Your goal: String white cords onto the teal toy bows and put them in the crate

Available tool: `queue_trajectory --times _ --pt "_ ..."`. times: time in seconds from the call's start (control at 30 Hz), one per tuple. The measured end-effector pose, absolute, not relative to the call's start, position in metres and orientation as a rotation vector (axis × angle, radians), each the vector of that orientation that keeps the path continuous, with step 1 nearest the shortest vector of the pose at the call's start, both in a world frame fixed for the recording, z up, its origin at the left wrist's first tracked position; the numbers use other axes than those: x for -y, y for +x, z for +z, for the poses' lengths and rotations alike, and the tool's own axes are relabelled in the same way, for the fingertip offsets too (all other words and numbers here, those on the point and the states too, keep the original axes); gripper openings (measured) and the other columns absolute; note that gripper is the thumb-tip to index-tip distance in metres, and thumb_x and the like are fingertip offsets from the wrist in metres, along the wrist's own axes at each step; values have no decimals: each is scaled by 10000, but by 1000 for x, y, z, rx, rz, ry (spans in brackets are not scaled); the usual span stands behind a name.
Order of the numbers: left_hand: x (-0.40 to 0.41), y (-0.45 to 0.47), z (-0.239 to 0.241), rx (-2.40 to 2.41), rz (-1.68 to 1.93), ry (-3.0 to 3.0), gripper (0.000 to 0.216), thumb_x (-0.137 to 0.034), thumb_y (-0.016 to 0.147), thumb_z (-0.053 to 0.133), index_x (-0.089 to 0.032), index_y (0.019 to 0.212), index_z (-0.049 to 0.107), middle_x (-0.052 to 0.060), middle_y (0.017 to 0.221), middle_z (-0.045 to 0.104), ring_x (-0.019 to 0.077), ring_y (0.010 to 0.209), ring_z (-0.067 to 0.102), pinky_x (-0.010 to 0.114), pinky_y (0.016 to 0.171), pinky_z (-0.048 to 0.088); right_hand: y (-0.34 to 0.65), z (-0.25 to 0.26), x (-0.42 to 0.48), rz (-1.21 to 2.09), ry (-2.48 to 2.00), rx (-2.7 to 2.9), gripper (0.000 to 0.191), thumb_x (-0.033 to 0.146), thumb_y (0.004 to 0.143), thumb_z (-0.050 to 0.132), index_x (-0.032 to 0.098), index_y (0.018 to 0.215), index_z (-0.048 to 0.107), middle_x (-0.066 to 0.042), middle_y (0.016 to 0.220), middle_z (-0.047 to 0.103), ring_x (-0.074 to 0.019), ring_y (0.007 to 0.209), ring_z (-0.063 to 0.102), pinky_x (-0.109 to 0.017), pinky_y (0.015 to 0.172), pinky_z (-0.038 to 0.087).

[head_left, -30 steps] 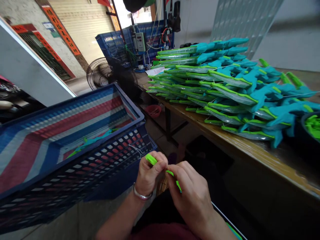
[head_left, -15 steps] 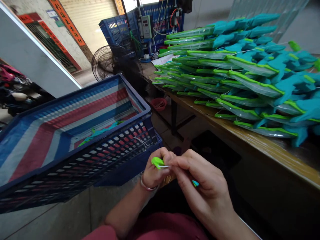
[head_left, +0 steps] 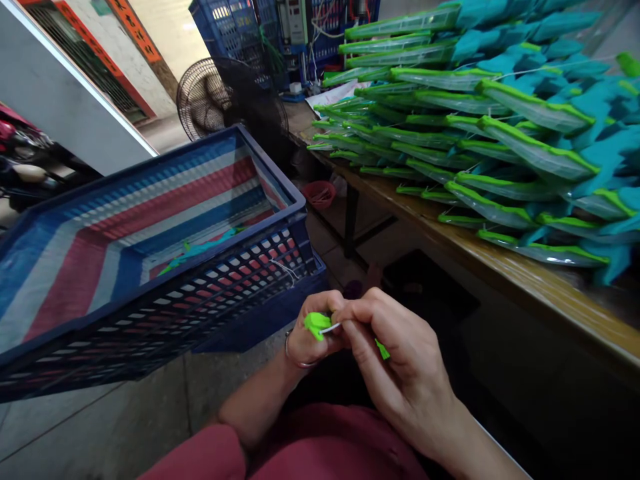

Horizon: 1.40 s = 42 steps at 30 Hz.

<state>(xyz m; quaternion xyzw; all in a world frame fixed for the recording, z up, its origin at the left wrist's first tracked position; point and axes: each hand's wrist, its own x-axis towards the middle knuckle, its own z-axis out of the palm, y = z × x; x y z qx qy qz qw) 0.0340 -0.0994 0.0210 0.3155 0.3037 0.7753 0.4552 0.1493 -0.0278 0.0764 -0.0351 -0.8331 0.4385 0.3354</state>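
Note:
My left hand (head_left: 301, 345) is closed around a bright green plastic piece (head_left: 317, 323), whose end pokes out by the thumb. From a small lug on that end runs a short white cord (head_left: 330, 328). The thumb and forefinger of my right hand (head_left: 400, 357) pinch the cord's other end, right up against the left fingers. Below the right forefinger another bright green tip (head_left: 383, 349) shows; my hands hide whether it belongs to the same piece. Both hands are above my lap.
To the left stands a blue plastic crate (head_left: 165, 283) lined with striped sheeting, a teal and green item (head_left: 200, 250) inside. Teal and green plastic toys (head_left: 480, 143) are piled on the wooden table (head_left: 550, 303) at right. Behind are a black fan (head_left: 210, 100) and a red basket (head_left: 319, 193).
The view has tipped down slightly. The white cord now slants upward to the right instead of lying level. Below my right forefinger a green tip shows where a teal bit showed before.

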Motion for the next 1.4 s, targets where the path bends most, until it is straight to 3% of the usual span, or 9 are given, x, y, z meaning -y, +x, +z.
queue_trajectory --times 0.3,0.6,0.77,1.03,1.17,1.3,1.4 --pt "105 31 11 -874 1871 742 552 -446 579 852 -204 612 357 -57 529 418 65 462 362 212 449 305 149 78 28 1178 -111 2199 119 102 996 495 134 937 594 -8 789 506 -103 697 470 -268 618 367" --pt "106 29 11 -836 1862 805 490 -366 652 838 -198 627 379 -65 528 402 55 454 344 201 453 285 148 78 27 1178 -125 2203 125 113 995 495 140 916 587 -4 774 499 -104 688 470 -265 618 366" --pt "104 31 14 -789 1902 796 514 -469 647 853 -192 649 420 -62 544 425 54 452 343 204 453 278 144 75 28 1051 -97 2227 109 87 979 514 138 935 600 -9 758 507 -113 672 459 -270 605 359" --pt "102 32 15 -784 1872 807 335 -411 820 776 -187 851 530 -14 739 512 98 611 430 222 568 352 139 66 31 631 -93 2203 135 34 943 528 153 971 586 -38 761 573 -142 669 490 -272 596 392" --pt "107 32 18 -960 1824 797 330 -410 847 763 -206 982 541 -25 786 499 97 633 425 217 598 378 139 64 29 522 -185 2215 142 157 938 615 117 1074 607 -66 821 612 -156 702 547 -276 599 441" --pt "107 35 28 -1106 1780 913 306 -425 926 681 -212 1094 540 -5 868 535 122 740 491 227 696 434 136 63 24 447 -272 2183 29 167 959 600 150 955 623 -35 751 585 -137 655 529 -269 583 426" --pt "104 35 33 -1189 1760 940 295 -420 955 645 -215 1138 539 16 961 579 147 858 539 243 797 459 133 64 19 394 -292 2167 100 136 977 542 156 927 625 -38 752 586 -139 670 526 -278 613 421"
